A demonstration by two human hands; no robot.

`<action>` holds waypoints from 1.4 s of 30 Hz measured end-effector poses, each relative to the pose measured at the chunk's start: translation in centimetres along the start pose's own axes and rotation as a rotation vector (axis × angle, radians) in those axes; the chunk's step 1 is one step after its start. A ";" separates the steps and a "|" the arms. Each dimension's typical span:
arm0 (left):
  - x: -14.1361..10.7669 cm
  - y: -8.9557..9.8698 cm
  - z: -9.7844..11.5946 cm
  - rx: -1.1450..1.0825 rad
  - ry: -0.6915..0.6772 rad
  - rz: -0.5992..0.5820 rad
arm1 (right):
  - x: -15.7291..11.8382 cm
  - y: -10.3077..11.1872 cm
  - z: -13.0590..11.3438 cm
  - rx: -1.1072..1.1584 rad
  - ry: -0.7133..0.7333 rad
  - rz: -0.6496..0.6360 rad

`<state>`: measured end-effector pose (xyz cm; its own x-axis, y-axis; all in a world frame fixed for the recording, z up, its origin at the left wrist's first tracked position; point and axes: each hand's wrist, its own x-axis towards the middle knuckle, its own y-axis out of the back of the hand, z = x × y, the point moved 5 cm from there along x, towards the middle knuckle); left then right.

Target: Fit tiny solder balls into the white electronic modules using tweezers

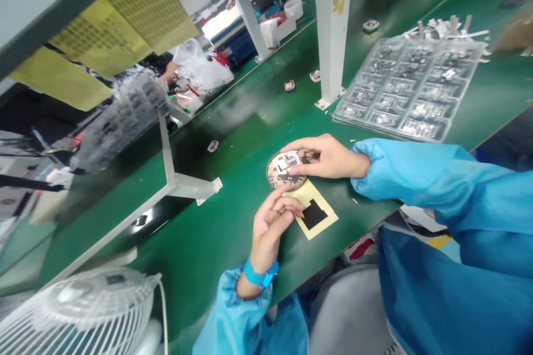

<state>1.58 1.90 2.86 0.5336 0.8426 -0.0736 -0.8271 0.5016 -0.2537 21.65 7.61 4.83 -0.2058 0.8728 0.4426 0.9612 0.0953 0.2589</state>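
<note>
My right hand point(328, 158) was drawn narrow at the right part of a round dish point(275, 180), thumb and forefinger reaching in over a white piece with grey patches point(287, 160); whether I had that piece or the dish's edge between them, I cannot tell. Many small tan and dark bits covered the dish around the piece. My left hand point(270, 222), with a blue band point(261, 276) at its wrist, came up to the near rim of the dish, forefinger outstretched to it and the other fingers loosely bent towards the thumb; I cannot tell if anything small sat between them. Just below my right hand, partly under the dish, a pale yellow sheet point(308, 191) bearing a black notched patch point(315, 214) lay on the green tabletop point(208, 244), its left edge close by my left fingers. Beyond my right hand and to its right lay a clear compartment tray point(460, 94) filled with small parts, with pale strips point(446, 29) heaped behind it. A white post point(332, 22) stood straight ahead past my right hand, and a small rounded-square device point(289, 85) lay well beyond the dish, another point(213, 146) farther left. Well off to the left of my left hand stood a white fan point(83, 316).
</note>
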 end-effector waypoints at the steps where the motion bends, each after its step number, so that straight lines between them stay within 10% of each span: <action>1: 0.0 -0.1 -0.1 0.000 -0.002 -0.023 | 0.3 0.5 0.1 0.003 -0.005 0.035; 10: -0.1 1.1 -0.3 0.122 -0.082 0.026 | 2.9 4.8 2.0 0.318 -0.010 0.307; 27: 3.0 8.9 1.0 0.604 -0.208 0.551 | 2.5 12.4 0.9 0.624 -0.224 0.668; 33: 3.3 10.8 0.7 0.634 -0.177 0.598 | -2.0 22.5 -0.3 0.479 -0.106 0.844; 38: 4.2 11.3 0.6 0.633 -0.108 0.631 | -3.0 32.9 4.6 0.373 -0.144 1.220; 42: 4.3 10.9 0.8 0.623 -0.078 0.659 | -1.8 36.0 9.0 0.441 -0.227 1.254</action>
<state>-5.31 11.16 0.56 -0.0763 0.9957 0.0520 -0.9184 -0.0905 0.3852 58.32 13.76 5.63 0.8417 0.5398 0.0139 0.4649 -0.7113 -0.5273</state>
